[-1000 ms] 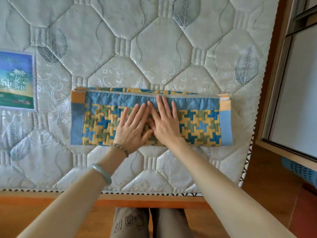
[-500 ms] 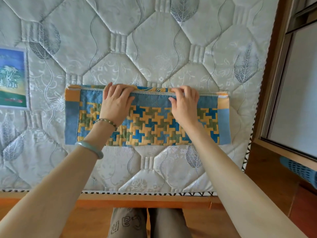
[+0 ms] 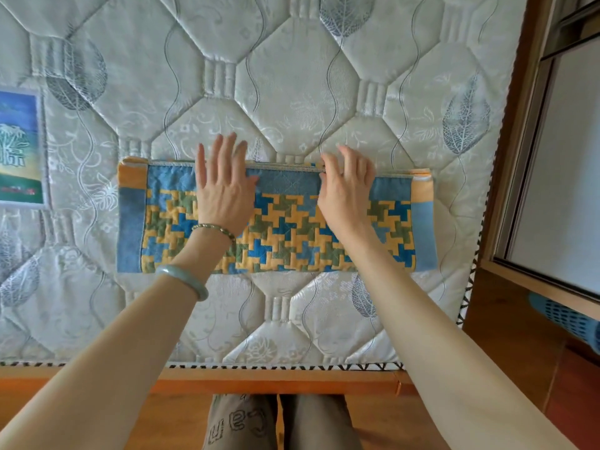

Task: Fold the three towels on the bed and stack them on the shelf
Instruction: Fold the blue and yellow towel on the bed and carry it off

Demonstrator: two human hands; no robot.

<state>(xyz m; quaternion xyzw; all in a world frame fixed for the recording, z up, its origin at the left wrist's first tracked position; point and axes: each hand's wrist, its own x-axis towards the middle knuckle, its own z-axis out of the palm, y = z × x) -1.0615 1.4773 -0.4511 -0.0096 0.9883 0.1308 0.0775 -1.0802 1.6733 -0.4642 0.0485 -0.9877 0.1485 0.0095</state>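
Observation:
A quilted towel (image 3: 292,235), patterned in blue, yellow and green with blue and orange end bands, lies folded into a long strip across the bare mattress (image 3: 292,76). My left hand (image 3: 224,190) lies flat on its far edge left of centre, fingers spread and reaching past the edge. My right hand (image 3: 349,186) rests at the far edge right of centre with its fingers curled over the folded edge. Whether those fingers pinch the cloth, I cannot tell. No other towel and no shelf are in view.
A blue and green label (image 3: 19,151) is sewn on the mattress at the left. The wooden bed frame (image 3: 276,380) runs along the near edge. At the right stand a wooden cabinet (image 3: 519,157) and a blue basket (image 3: 565,316) on the floor.
Both hands moved from the towel's middle out to its far edge and further apart. The left hand's fingers have since straightened and spread flat.

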